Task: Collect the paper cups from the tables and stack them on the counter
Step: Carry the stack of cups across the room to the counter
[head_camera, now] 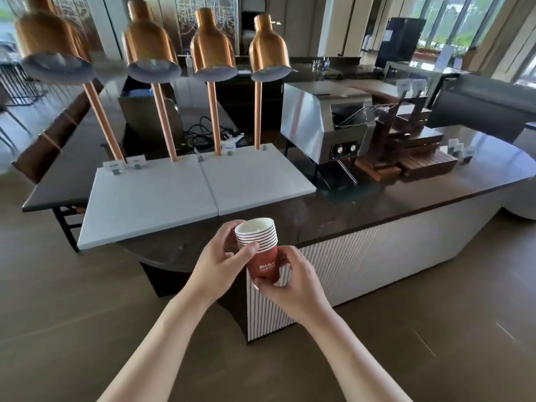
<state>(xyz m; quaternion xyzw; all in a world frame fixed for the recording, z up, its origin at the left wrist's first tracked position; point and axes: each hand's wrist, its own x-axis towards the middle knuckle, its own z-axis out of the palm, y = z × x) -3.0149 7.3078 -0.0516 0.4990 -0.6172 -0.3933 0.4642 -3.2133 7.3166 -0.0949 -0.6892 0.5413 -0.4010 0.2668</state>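
Observation:
A stack of several nested red paper cups (262, 256) with white rims is held in front of me, just short of the dark stone counter (377, 204). My left hand (220, 265) grips the stack near the rims, thumb across the front. My right hand (293, 282) holds the bottom cup from below and from the right. The stack is tilted slightly left and hangs above the counter's near edge, clear of its surface.
Two white slabs (179, 195) with copper heat lamps (211, 44) fill the counter's left. A steel conveyor toaster (319, 123) and wooden risers (412, 158) stand at the back right. The counter's ribbed white front (362, 256) is right ahead of me.

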